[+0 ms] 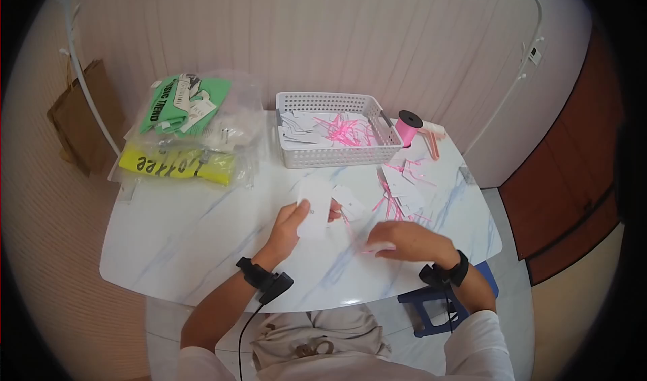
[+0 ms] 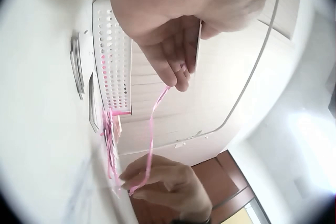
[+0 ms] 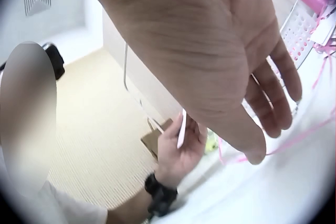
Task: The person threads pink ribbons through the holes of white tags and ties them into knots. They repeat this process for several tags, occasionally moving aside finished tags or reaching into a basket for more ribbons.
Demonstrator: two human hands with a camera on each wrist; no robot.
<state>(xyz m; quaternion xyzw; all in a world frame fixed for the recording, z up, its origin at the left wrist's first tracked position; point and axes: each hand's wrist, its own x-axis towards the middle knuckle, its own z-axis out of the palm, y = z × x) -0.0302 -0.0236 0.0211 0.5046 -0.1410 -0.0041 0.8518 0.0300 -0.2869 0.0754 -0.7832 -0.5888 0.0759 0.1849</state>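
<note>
A white card [image 1: 314,212] is held upright in my left hand [image 1: 286,229], thumb on its near face and fingers behind. From the left fingertips a thin pink ribbon [image 2: 151,129] runs slackly across to my right hand [image 1: 411,241]. There, in the left wrist view, its far end sits between thumb and forefinger, pinched. The other right fingers [image 3: 270,113] are loosely bent. Just beyond the left hand, a few white cards [image 1: 347,202] lie on the marbled table [image 1: 202,246]. To the right is a pile of white cards with pink ribbons [image 1: 404,192].
At the back stands a white perforated basket [image 1: 337,157] of cards and pink ribbons. A pink ribbon spool [image 1: 407,126] stands beside its right end. Bagged green clothing [image 1: 162,108] and yellow clothing [image 1: 182,165] are stacked back left. A blue stool [image 1: 431,310] is below the right edge.
</note>
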